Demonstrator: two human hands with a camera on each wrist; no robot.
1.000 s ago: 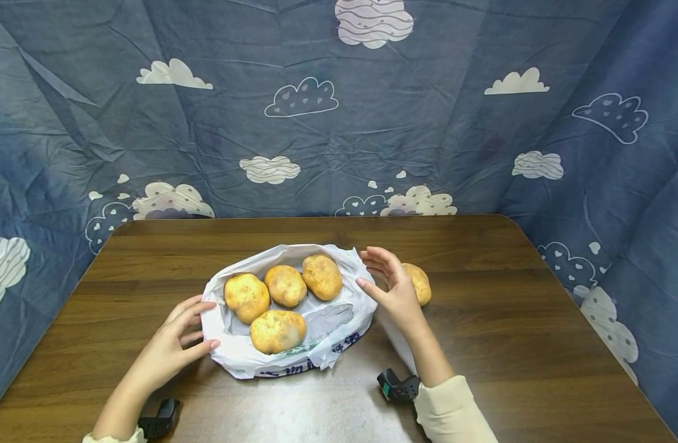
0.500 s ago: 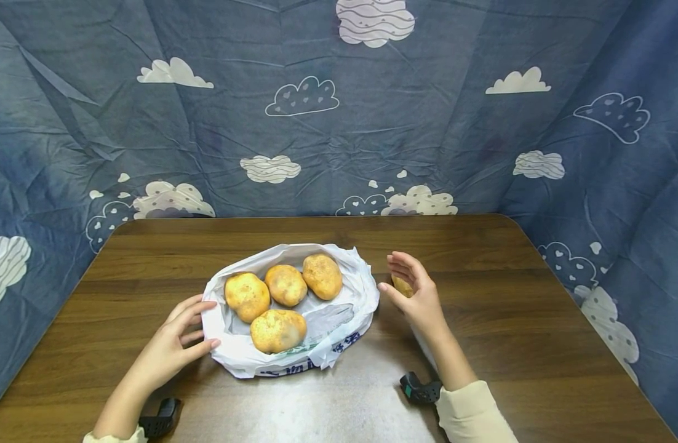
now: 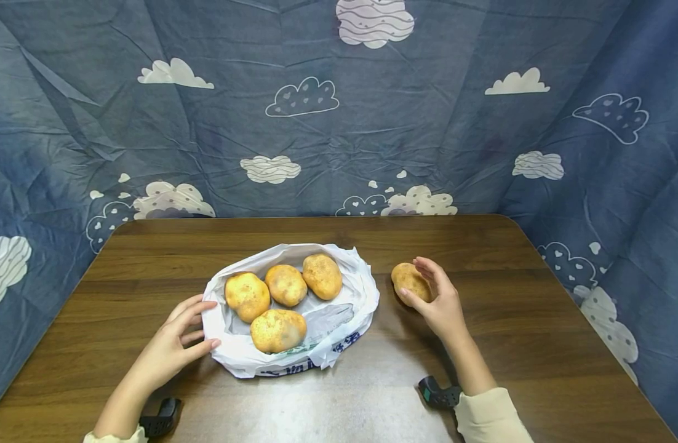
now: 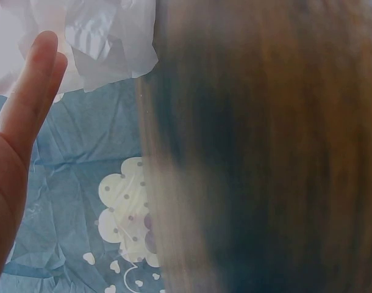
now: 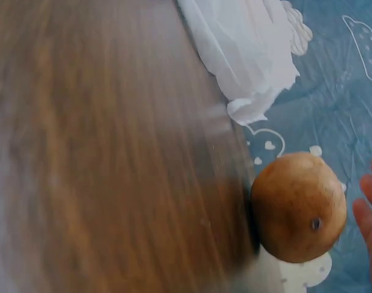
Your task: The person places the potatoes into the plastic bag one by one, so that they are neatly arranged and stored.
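Note:
A white plastic bag [image 3: 228, 363] stands with its mouth spread wide, and several potatoes [image 3: 286, 286] lie inside it. My left hand [image 3: 173, 344] touches the bag's left side with its thumb and fingers apart. In the left wrist view, straight fingers of the left hand [image 4: 27, 110] lie against the bag [image 4: 113, 55]. To the right of the bag a single potato [image 3: 403, 280] lies on the table. My right hand [image 3: 441, 301] is around the potato's right side, fingers spread and not closed on it. In the right wrist view a gap shows between potato [image 5: 299, 207] and fingertips [image 5: 363, 210].
The brown wooden table [image 3: 538, 344] has its far edge against a blue cloud-patterned curtain [image 3: 427, 123]. Dark wrist-worn devices sit below the left wrist [image 3: 162, 418] and the right wrist [image 3: 438, 394].
My right hand has moved right, away from the bag's right rim and across to the right side of the loose potato, which now shows more. The left hand and the bag have stayed put.

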